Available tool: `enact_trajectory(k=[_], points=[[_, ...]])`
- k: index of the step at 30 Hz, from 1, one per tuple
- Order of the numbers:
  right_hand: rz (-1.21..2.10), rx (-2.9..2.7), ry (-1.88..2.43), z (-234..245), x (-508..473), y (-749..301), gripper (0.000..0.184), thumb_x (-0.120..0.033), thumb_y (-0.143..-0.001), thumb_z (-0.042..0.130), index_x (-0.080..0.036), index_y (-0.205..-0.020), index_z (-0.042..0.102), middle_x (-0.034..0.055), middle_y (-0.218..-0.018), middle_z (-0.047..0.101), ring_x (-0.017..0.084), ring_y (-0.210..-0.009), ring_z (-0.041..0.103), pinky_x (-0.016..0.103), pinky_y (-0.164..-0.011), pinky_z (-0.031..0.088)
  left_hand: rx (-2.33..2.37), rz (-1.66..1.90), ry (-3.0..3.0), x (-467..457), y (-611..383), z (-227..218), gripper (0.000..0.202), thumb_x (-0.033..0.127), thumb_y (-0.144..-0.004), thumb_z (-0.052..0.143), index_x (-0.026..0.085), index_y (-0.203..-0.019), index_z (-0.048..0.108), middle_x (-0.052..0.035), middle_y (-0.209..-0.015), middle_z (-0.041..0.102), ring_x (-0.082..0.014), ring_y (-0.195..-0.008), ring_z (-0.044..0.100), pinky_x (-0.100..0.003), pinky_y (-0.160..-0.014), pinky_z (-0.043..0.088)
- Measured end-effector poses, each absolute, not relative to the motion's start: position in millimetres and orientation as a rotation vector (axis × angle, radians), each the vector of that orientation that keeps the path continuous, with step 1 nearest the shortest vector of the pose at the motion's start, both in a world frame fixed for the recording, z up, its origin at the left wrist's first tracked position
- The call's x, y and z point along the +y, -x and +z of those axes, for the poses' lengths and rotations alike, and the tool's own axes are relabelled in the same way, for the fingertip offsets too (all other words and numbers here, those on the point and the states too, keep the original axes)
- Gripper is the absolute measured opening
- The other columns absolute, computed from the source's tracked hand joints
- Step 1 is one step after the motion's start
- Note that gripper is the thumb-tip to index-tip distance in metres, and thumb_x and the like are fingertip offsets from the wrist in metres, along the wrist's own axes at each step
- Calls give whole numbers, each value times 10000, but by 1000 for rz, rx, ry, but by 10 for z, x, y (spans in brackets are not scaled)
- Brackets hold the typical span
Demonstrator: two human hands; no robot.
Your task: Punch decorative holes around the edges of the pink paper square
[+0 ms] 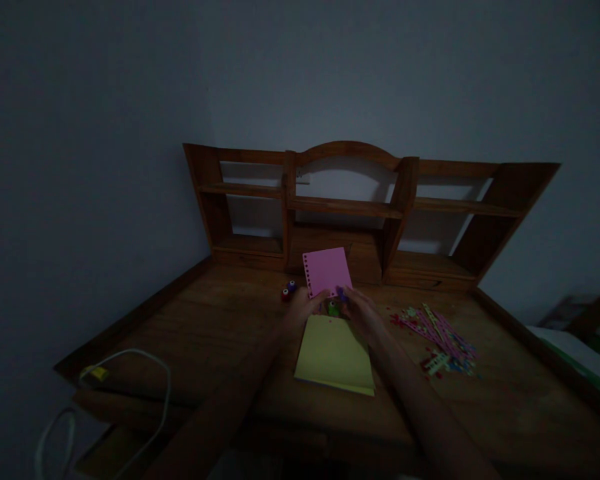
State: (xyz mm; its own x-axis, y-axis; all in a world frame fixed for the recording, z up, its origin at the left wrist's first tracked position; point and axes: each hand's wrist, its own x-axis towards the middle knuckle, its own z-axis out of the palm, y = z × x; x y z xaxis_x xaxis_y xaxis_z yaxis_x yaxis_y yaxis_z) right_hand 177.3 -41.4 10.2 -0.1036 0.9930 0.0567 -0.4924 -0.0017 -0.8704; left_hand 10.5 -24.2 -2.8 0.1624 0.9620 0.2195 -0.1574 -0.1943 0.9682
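A pink sheet of paper (327, 270) with a row of holes down its left edge is held up over the desk. My left hand (307, 307) is closed on its lower left corner. At the sheet's lower right corner, my right hand (361, 308) is closed around a small purple object (341, 293), whose kind is too dark to make out; it touches the paper. Between my hands is a small green figure with an eye (333, 309). Just below lies a yellow pad of paper (334, 350), its near edge slightly raised.
A red figure (285, 295) and a purple figure with an eye (292, 286) stand left of the sheet. Pink strips and small coloured pieces (443, 337) are scattered at right. A wooden shelf unit (345, 208) backs the desk. A white cable (166, 393) loops over the front left edge.
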Motion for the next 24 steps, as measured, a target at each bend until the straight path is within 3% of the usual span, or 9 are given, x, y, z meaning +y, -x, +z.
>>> enact_trajectory(k=[12, 20, 24], points=[[1468, -934, 738, 108, -429, -1770, 274, -382, -660, 819, -206, -857, 747, 30, -833, 720, 106, -581, 529, 237, -506, 367, 862, 1277, -1207, -203, -124, -89, 467, 613, -805, 593, 153, -877, 634, 5, -617, 568, -109, -474, 472, -244, -467, 326], [1422, -943, 751, 63, -397, -1788, 264, -372, -659, 824, -218, -861, 754, 27, -901, 727, 105, -620, 559, 230, -531, 415, 803, 1276, -1089, -264, -130, -47, 463, 618, -777, 625, 156, -767, 610, 2, -577, 558, -109, -449, 488, -253, -465, 342], [1387, -930, 822, 40, -388, -1772, 294, -385, -613, 852, -206, -820, 745, 37, -886, 734, 128, -654, 603, 247, -580, 461, 762, 1298, -1052, -323, -153, 22, 458, 610, -768, 638, 159, -844, 635, -9, -603, 599, -132, -482, 533, -266, -489, 382]])
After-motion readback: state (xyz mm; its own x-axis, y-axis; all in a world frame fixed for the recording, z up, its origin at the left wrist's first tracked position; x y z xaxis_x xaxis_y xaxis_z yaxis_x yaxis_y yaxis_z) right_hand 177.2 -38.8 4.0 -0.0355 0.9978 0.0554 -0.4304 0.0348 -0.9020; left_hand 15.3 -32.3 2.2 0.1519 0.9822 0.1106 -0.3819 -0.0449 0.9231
